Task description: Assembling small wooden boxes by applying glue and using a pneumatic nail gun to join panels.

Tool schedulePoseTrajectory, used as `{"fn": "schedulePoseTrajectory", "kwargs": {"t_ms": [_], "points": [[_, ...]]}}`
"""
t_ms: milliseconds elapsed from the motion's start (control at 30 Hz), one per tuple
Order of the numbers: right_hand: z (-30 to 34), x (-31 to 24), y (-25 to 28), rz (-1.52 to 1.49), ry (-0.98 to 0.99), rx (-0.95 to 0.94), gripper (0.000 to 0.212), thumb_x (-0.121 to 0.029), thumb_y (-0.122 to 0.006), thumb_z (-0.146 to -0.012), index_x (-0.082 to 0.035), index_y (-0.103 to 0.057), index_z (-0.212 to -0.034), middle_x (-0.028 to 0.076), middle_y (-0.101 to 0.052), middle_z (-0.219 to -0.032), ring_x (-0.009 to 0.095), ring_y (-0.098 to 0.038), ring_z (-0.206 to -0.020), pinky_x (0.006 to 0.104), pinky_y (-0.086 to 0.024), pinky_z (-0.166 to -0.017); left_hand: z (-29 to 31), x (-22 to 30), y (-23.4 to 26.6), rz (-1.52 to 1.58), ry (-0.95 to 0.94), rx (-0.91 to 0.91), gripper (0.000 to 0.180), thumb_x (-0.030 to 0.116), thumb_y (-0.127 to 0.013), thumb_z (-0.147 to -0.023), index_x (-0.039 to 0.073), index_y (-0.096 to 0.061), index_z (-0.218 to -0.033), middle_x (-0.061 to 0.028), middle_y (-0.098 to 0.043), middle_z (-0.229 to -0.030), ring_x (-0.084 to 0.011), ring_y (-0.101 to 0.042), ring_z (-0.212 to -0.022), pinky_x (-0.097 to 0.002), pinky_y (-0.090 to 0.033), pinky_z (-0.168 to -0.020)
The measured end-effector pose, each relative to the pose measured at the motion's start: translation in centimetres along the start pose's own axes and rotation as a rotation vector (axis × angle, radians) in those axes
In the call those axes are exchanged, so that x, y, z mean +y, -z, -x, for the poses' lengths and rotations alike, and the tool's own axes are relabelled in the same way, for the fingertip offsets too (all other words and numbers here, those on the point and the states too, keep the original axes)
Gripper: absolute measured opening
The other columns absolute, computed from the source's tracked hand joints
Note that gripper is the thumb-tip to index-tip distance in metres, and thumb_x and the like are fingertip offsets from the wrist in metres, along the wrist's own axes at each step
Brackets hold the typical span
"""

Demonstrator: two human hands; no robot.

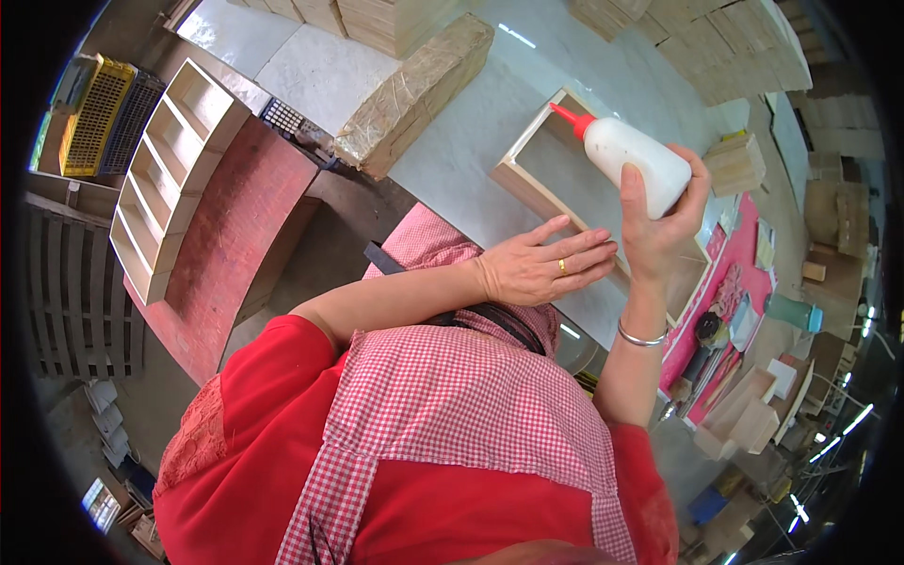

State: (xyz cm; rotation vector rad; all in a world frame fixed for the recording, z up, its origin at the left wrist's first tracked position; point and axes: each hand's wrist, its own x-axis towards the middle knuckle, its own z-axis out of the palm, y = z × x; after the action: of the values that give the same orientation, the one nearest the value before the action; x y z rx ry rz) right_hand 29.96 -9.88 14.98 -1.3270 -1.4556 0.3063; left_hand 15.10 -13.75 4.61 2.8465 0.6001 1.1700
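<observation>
The right hand (pixel 650 243) is wrapped around a white squeeze bottle (pixel 633 155), thumb on the side toward the viewer and fingers curled behind, at the right of the frame's centre. The bottle lies tilted, its long axis slanting from its base at right up to the red nozzle (pixel 574 120) at upper left. Beneath it on the counter (pixel 447 141) sits a rectangular wooden frame (pixel 539 195), whose long axis slants much the same way, from upper centre down to the right. The nozzle's tip appears over the frame's upper-left short side; whether it touches the wood I cannot tell. The left hand (pixel 535 268) is flat, fingers outstretched and pinching nothing, its fingertips overlapping the frame's lower long side. That hand is nearer this long side, while the right reaches the far short end only through the bottle.
</observation>
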Motion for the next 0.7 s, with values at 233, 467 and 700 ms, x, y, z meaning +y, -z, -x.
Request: {"fn": "schedulePoseTrajectory", "kwargs": {"t_ms": [233,467,700], "points": [[-1.8,1.0,-0.2,0.054,0.014,0.038,0.055,-0.023,-0.083,-0.080,-0.001,-0.051,-0.119,0.013,-0.059,-0.107,0.020,-0.061,-0.093,0.0327,-0.052,-0.077,-0.1,0.0,0.2,0.015,0.015,-0.019,0.051,0.021,-0.054,-0.088,0.013,-0.051,-0.138,-0.0039,-0.044,-0.151,-0.0193,-0.035,-0.144,-0.0471,-0.024,-0.116],[-1.8,1.1,1.4,0.080,-0.009,0.045,0.054,-0.022,-0.082,-0.080,0.000,-0.052,-0.119,0.013,-0.060,-0.107,0.020,-0.061,-0.094,0.0326,-0.052,-0.078,-0.2,0.0,0.3,0.009,0.018,-0.012,0.052,0.020,-0.055,-0.087,0.013,-0.052,-0.138,-0.0037,-0.044,-0.151,-0.0184,-0.037,-0.144,-0.0471,-0.024,-0.116],[-0.5,0.6,4.4,0.157,-0.051,0.092,0.051,-0.022,-0.081,-0.081,-0.001,-0.053,-0.119,0.013,-0.060,-0.108,0.021,-0.061,-0.094,0.0333,-0.052,-0.079,0.0,0.2,0.1,-0.024,0.027,-0.032,0.050,0.024,-0.062,-0.084,0.017,-0.058,-0.134,-0.0010,-0.046,-0.150,-0.0180,-0.038,-0.143,-0.0507,-0.013,-0.120]]}}
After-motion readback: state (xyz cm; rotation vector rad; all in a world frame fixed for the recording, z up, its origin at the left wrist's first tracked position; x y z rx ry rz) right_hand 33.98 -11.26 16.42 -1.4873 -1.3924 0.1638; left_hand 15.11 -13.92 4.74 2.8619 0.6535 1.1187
